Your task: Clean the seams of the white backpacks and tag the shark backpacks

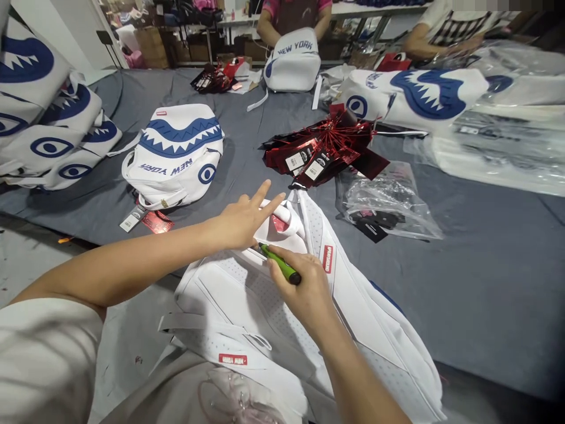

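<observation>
A white backpack [273,318] lies back side up in front of me, over the near edge of the grey table [477,259]. My left hand [245,221] rests on its top near the handle, pinching the fabric, with two fingers stretched out. My right hand [309,291] grips a green pen-like tool [280,266], its tip touching the backpack just under my left hand. Red labels [327,258] are sewn onto the straps.
A finished white and blue shark-mouth backpack [176,156] lies to the left with tags. More are stacked at far left [48,129]. A pile of red and black hang tags [326,150] and a plastic bag [388,200] lie ahead. Two people work across the table.
</observation>
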A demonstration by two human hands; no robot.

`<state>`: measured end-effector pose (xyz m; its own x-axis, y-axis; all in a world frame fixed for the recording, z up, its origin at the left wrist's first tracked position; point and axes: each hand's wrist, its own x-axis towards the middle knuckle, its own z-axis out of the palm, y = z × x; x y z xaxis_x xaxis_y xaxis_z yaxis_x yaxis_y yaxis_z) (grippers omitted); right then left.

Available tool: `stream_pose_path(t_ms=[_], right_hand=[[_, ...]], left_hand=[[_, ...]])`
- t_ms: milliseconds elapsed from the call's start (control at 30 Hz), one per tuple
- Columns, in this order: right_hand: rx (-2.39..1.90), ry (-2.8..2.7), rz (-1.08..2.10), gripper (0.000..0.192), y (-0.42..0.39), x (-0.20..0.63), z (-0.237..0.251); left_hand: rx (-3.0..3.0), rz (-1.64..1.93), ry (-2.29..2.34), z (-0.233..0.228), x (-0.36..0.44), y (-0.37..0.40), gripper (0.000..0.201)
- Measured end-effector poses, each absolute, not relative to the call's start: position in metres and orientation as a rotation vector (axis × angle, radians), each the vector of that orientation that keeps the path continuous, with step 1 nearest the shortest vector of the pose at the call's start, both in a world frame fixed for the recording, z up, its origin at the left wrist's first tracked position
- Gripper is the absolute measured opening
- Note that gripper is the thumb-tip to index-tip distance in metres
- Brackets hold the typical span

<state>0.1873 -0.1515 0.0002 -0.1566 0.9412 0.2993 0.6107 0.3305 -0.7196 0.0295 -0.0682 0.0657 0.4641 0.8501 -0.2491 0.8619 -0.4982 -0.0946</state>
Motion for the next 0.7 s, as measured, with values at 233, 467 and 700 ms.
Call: stream_pose_path(t_ms=[233,467,700], right_hand=[[-1.43,-1.919,0.515,0.026,-0.15,0.189,0.003],[-1.388,-1.947,0.508,0.026,-0.149,0.187,0.002],[-1.377,-1.991,0.541,0.027,-0.147,0.183,0.007]], left_hand=[[2.636,-0.389,1.558,0.063,0.031,-0.068,0.111],[2.643,-0.322,1.548,0.058,0.025,-0.067,0.106],[2.643,-0.309,1.551,0.054,0.026,-0.066,0.102]])
